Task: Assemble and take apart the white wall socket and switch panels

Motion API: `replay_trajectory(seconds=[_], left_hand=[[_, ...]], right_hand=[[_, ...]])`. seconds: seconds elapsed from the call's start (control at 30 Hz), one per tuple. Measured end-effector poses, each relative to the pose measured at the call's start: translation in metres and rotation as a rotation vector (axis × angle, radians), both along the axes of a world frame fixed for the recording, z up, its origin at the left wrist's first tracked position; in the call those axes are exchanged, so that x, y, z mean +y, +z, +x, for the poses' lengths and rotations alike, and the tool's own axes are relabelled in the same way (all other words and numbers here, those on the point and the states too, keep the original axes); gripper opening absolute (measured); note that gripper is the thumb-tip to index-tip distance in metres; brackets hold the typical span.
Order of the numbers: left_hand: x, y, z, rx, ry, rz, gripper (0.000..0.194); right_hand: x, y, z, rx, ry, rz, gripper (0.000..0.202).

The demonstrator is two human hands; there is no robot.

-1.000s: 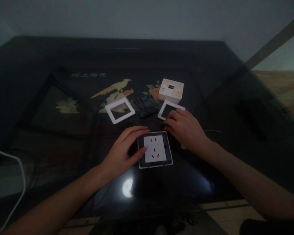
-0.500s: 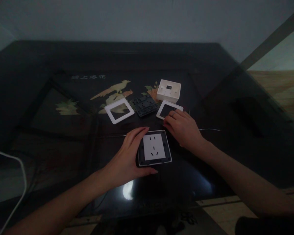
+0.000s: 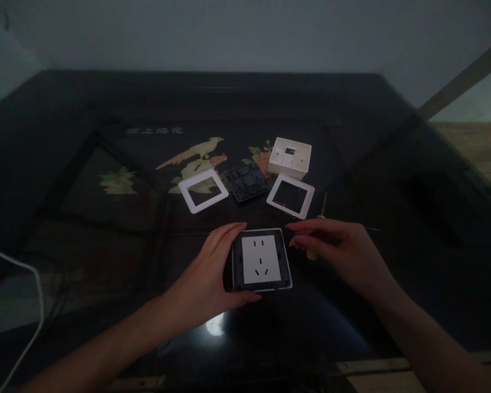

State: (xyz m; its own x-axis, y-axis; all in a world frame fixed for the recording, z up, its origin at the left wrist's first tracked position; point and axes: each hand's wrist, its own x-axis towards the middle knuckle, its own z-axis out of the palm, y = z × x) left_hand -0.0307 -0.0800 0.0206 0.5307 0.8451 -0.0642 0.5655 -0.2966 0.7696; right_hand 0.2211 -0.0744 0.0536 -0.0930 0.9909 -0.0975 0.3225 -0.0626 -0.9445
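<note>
Socket held at its left side by the left hand: fingers at the far edge, thumb along the near one. Nearly square; no long axis to be noted. Right hand poised just beyond the socket's right edge, apart from it, thumb and forefinger brought near each other; whether something small is pinched cannot be told. Screwdriver partly covered by the right hand, clearly the nearer one; its length is pointed away from the person, tip outward.

White cable, bird-patterned dark table
</note>
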Motion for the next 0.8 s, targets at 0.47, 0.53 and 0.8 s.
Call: replay_trajectory(seconds=[0.47,0.53,0.8], left_hand=[[-0.005,0.0,0.003,0.032,-0.011,0.063,0.095],[-0.006,0.0,0.003,0.034,-0.014,0.073,0.094],[-0.009,-0.001,0.003,0.013,-0.004,0.083,0.091]], right_hand=[[-0.008,-0.01,-0.007,-0.195,-0.024,0.21,0.009],[-0.009,-0.01,-0.009,-0.187,-0.011,0.234,0.01],[-0.011,-0.01,-0.009,-0.196,-0.029,0.214,0.009]])
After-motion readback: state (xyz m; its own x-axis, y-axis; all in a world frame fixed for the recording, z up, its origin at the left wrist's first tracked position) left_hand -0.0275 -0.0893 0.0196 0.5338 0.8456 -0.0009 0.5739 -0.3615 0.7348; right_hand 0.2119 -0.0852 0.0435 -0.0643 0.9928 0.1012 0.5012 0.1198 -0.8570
